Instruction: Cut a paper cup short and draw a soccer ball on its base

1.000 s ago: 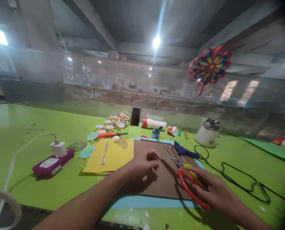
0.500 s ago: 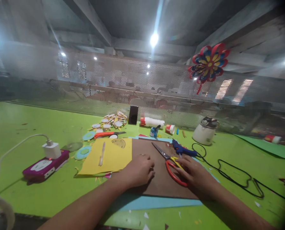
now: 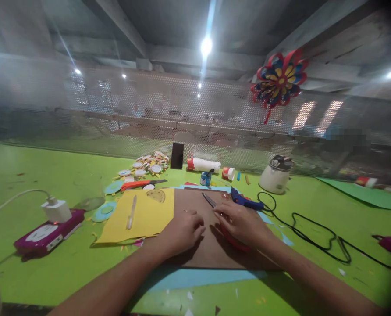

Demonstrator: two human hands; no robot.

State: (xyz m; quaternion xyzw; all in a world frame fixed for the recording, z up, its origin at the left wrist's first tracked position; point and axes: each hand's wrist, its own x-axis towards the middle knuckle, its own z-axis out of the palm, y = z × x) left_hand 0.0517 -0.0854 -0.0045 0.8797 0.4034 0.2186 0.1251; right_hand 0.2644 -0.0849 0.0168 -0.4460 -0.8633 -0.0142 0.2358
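A brown board (image 3: 190, 256) lies in front of me, with a yellow sheet (image 3: 116, 230) on its left. My left hand (image 3: 184, 232) rests on the board near that sheet, its fingers loosely curled, with nothing visible in them. Over the scissors (image 3: 209, 200) is my right hand (image 3: 243, 221), its fingers closed around the pivot and handles. The blades point away to the upper left, and the red handle is mostly covered. On the yellow sheet lie a pen (image 3: 131, 213) and a half-round protractor (image 3: 156, 195). Light blue paper (image 3: 205, 278) shows beneath the board.
Behind the board lie a blue glue gun (image 3: 246, 201) with black cable, a blue jar (image 3: 206, 178), paper cups (image 3: 204, 165) and a phone (image 3: 177, 156). To the left are an orange cutter (image 3: 138, 184), paper badges (image 3: 146, 166) and a purple power strip (image 3: 47, 235). A white kettle-like pot (image 3: 275, 175) stands right.
My right hand has moved left and over the scissors, covering their handles. My left hand stays on the board. The whole view has shifted slightly.
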